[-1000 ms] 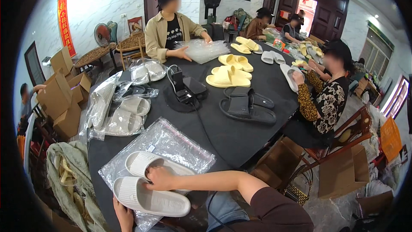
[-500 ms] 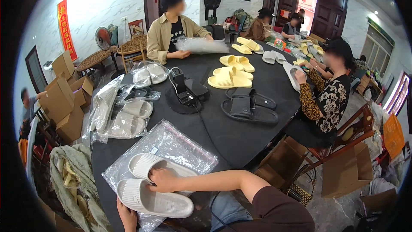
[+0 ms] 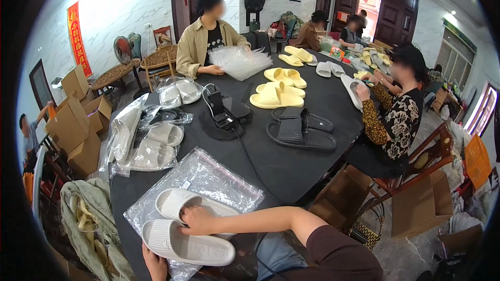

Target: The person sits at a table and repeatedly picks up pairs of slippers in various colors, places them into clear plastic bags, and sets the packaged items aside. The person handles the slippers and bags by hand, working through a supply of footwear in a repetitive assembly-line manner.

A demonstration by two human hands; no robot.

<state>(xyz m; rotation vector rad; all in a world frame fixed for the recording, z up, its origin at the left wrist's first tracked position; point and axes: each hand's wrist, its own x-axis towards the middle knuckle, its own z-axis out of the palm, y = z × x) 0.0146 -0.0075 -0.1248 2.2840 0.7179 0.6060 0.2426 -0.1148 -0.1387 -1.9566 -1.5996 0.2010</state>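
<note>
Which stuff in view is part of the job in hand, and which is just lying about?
In the job:
light grey slippers, right hand on them, left hand by the near one's toe
clear plastic bag beneath them

Probably just lying about:
yellow slippers
black slippers
bagged slippers (possibly related)
fan

A short dark maroon sleeve is worn with faded blue denim.
</note>
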